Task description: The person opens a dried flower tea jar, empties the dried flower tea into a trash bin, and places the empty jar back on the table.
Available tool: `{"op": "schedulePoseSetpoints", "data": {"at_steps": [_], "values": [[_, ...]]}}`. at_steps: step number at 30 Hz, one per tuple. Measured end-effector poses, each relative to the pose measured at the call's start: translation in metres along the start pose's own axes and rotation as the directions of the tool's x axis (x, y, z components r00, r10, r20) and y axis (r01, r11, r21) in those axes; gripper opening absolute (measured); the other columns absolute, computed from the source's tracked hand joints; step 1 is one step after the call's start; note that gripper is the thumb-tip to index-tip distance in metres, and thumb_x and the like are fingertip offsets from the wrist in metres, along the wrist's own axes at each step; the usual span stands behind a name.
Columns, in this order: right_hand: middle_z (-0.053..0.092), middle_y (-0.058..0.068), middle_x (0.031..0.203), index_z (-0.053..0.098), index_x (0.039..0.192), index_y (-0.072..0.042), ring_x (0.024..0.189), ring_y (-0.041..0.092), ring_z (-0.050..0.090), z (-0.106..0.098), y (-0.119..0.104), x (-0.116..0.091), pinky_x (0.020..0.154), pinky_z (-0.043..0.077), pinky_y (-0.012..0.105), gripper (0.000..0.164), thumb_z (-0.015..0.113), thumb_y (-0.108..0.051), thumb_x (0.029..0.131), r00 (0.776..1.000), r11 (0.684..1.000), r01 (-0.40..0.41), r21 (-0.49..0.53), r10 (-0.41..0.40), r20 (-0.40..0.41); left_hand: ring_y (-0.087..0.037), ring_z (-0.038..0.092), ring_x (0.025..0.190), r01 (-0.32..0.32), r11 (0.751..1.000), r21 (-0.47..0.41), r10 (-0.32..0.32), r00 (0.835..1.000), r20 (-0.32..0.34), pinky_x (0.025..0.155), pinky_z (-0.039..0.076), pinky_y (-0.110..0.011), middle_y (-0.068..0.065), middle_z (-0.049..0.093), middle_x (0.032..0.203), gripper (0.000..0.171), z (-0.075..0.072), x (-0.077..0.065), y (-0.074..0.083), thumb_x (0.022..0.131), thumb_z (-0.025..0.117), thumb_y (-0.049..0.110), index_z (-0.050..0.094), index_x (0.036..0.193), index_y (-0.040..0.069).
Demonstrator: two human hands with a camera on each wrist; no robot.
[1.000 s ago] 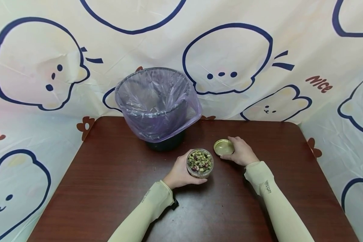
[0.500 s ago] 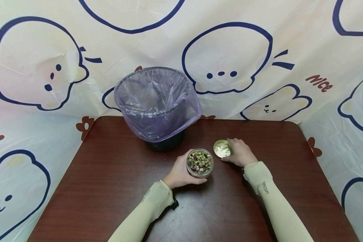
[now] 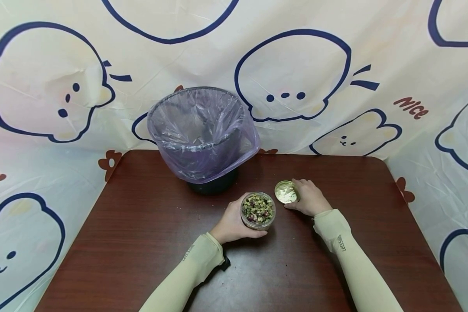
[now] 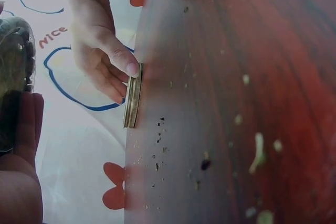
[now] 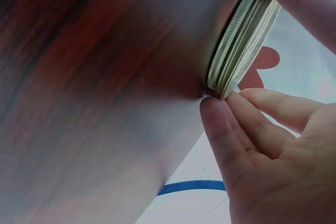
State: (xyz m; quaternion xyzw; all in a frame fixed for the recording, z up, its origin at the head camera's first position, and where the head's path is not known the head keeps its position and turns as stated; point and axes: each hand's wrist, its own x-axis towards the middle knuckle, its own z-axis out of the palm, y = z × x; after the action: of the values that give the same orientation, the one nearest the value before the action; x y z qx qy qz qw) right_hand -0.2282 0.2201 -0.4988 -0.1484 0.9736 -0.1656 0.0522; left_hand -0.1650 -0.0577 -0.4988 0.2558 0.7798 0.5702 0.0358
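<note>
My left hand (image 3: 234,223) grips a clear round jar (image 3: 271,221) from its left side, with fingers and thumb curved round the wall. Dried flower buds or petals (image 3: 258,207), green with some dark red, fill the jar near its top. To the right, my right hand (image 3: 310,197) holds a gold metal lid (image 3: 285,192) by its rim. The lid lies flat on the table with its shiny inside up. In the right wrist view the thumb and fingertips (image 5: 212,109) touch opposite edges of the lid (image 5: 244,35). The left wrist view shows the jar (image 4: 13,77) only partly.
A dark bin lined with a purple plastic bag (image 3: 203,160) stands at the back of the brown table (image 3: 140,242), left of the jar. Small crumbs (image 4: 205,163) are scattered on the tabletop. A printed cloth (image 3: 288,73) hangs behind the table.
The lid has tipped down flat and shifted slightly left, with the right hand still at its rim. The left hand and the jar have hardly moved.
</note>
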Motion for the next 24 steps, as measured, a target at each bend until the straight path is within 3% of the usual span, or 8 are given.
{"op": "schedulePoseSetpoints", "data": {"at_steps": [13, 18, 24], "values": [[0.051, 0.033, 0.147, 0.043, 0.15, 0.011, 0.139, 0.051, 0.045, -0.002, -0.001, -0.001, 0.112, 0.041, 0.063, 0.095, 0.085, -0.041, 0.083, 1.0, 0.998, -0.03, 0.059, 0.029, 0.013, -0.01, 0.066, 0.116, -0.017, 1.0, 0.023, 0.017, 1.0, -0.008, 0.104, 0.053, -0.034, 0.007, 0.07, 0.124, 0.086, -0.002, 0.0, 0.001, 0.062, 0.1, 0.022, 0.057, 0.136, 0.021], [0.052, 0.032, 0.146, 0.043, 0.151, 0.01, 0.138, 0.05, 0.047, -0.002, 0.001, -0.001, 0.111, 0.042, 0.063, 0.096, 0.085, -0.043, 0.083, 1.0, 0.997, -0.03, 0.068, 0.03, 0.006, -0.01, 0.066, 0.116, -0.033, 0.999, 0.042, 0.035, 0.998, -0.043, 0.105, 0.053, -0.034, 0.007, 0.07, 0.124, 0.087, -0.008, 0.002, 0.005, 0.061, 0.101, 0.022, 0.057, 0.136, 0.02], [0.055, 0.028, 0.145, 0.047, 0.151, 0.005, 0.137, 0.046, 0.049, -0.006, -0.003, 0.0, 0.109, 0.045, 0.063, 0.089, 0.083, -0.044, 0.086, 0.999, 0.998, -0.007, 0.066, 0.01, -0.049, -0.013, 0.066, 0.117, -0.037, 0.997, 0.068, 0.044, 0.994, -0.104, 0.105, 0.053, -0.036, 0.003, 0.07, 0.126, 0.092, -0.021, 0.0, 0.022, 0.06, 0.101, 0.024, 0.056, 0.14, 0.016]]}}
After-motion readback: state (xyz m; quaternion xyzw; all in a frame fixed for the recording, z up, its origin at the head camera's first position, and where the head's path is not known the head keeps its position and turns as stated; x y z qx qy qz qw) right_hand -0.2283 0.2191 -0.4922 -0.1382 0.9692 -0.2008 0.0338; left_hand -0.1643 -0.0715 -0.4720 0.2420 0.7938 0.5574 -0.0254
